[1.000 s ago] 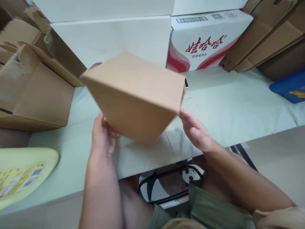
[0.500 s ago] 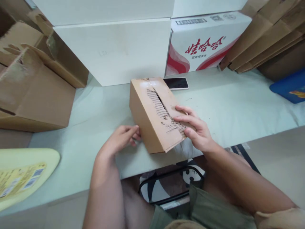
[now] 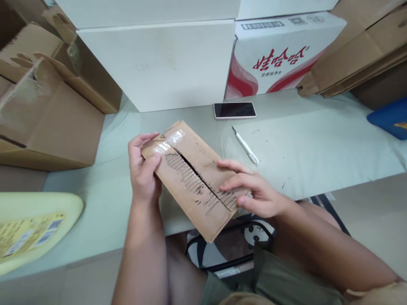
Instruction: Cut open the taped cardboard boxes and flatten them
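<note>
A brown cardboard box is tilted in front of me, its top face towards me. A dark slit runs along that face beside a torn, ridged patch, and clear tape crosses the far left end. My left hand is closed around the far left corner, thumb on top. At the right end, my right hand has hold of the box, with fingertips and thumb spread on the top face near the slit. Its palm side is partly hidden. Beyond the box, a white craft knife with a thin blade lies on the table.
A phone lies before a large white box and a red-and-white carton. Open cardboard boxes stand left, folded cardboard right. A pale yellow container and a blue object flank the green-covered table.
The box has turned and tilted, its near corner coming towards me. My left hand moved from its side to grip the far left corner. The craft knife and whole phone now show.
</note>
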{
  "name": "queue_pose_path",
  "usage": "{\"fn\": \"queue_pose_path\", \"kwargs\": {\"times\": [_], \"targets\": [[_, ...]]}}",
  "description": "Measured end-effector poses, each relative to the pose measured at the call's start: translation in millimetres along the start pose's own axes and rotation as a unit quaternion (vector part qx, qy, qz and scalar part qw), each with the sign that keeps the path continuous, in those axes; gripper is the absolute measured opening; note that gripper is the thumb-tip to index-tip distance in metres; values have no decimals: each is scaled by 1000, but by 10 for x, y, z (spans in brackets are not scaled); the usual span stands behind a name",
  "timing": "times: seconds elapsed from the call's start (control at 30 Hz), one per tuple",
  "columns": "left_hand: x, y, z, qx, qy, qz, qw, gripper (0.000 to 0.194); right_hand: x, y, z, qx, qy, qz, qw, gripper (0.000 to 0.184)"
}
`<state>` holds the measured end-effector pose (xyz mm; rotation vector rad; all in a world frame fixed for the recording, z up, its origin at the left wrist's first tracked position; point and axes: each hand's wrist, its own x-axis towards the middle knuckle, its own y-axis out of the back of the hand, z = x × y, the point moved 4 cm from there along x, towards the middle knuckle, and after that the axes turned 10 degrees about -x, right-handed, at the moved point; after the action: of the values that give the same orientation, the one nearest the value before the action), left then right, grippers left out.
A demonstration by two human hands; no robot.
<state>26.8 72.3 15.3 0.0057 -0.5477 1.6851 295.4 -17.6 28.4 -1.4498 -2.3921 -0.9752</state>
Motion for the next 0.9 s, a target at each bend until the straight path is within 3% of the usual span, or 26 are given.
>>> {"fn": "queue_pose_path", "kwargs": {"times": [0.1, 0.17, 0.23, 0.3, 0.4, 0.5, 0.57, 0.67, 0.77, 0.9], "targets": [[-11, -47, 23, -14, 9, 10, 1000, 48, -10, 24, 6, -28, 2, 17, 999, 30], [-23, -74, 40, -23, 17, 24, 999, 44, -28, 120, 85, -56, -38, 87, 994, 38], [-35, -91, 54, -25, 23, 39, 999, 42, -76, 280, 256, -123, -146, 182, 965, 39], [-42, -92, 62, -21, 25, 53, 998, 42, -141, 442, 460, -234, -278, 225, 904, 33], [-37, -87, 56, -8, 29, 51, 998, 44, -188, 583, 726, -367, -424, 134, 817, 52], [-28, -84, 48, 1, 31, 39, 999, 44, -180, 616, 844, -397, -482, 46, 780, 55], [-30, -83, 37, -1, 36, 35, 999, 43, -143, 610, 834, -358, -485, 62, 796, 51], [-55, -102, 1, -2, 44, 26, 999, 43, -57, 558, 749, -169, -449, 146, 865, 49], [-109, -166, -51, 13, 39, 8, 999, 42, 73, 524, 536, 9, -339, 215, 916, 38], [-193, -326, -127, 35, 43, -54, 997, 44, 211, 543, 77, 61, -222, 243, 942, 25]]}}
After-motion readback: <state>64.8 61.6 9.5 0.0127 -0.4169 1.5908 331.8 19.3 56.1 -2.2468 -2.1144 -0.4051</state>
